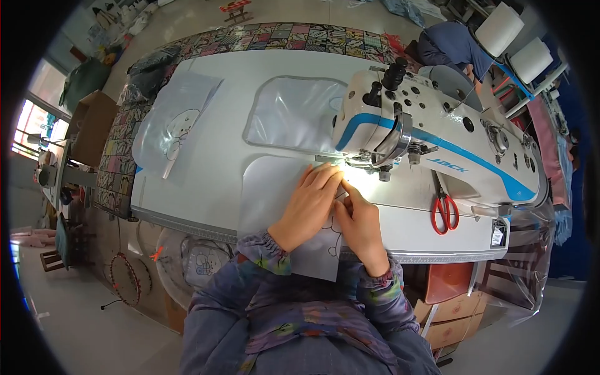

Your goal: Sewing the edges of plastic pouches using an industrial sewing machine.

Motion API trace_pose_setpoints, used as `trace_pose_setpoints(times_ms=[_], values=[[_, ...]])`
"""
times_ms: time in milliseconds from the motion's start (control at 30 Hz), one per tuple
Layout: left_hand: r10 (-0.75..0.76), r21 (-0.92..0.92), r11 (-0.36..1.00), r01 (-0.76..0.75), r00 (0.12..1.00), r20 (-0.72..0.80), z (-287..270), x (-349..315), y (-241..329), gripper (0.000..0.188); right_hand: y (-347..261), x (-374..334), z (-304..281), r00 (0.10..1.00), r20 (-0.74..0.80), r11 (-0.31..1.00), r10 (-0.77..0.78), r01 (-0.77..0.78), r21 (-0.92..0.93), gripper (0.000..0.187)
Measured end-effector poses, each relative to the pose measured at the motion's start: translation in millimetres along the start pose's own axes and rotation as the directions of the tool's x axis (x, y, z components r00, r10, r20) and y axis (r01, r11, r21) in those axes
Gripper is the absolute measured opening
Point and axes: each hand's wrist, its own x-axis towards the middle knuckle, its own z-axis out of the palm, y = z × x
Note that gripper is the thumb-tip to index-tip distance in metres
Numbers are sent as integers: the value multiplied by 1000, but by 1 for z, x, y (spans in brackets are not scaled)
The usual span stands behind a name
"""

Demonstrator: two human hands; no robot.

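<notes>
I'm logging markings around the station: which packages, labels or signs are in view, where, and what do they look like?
Cardboard boxes: under the table at right, brown, stacked.
Label plate: table's front edge right of the scissors, small, white with dark print.
Maker's lettering: on the sewing machine arm, blue on white.
Cardboard box: far left, brown, open.
</notes>
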Motion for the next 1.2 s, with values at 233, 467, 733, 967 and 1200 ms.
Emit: trace_pose_setpoints(times_ms=[233,467,733,967,1200], values=[[71,40,997,-72,997,25,0,12,-4,55,-2,3,-5,999,10,999,33,-32,-7,48],[117,76,990,-120,992,42,1,23,-17,41,4,-3,-6,997,48,997,56,-59,56,47],[47,-76,996,-42,997,66,-41,14,-5,17,-1,-6,-15,994,70,991,87,-93,95,43],[109,-170,983,-66,960,257,-67,-7,14,23,-3,-2,-18,985,96,981,146,-157,111,45],[192,-80,980,-183,972,137,-44,-17,-9,35,-7,2,-17,971,123,933,207,-234,275,45]])
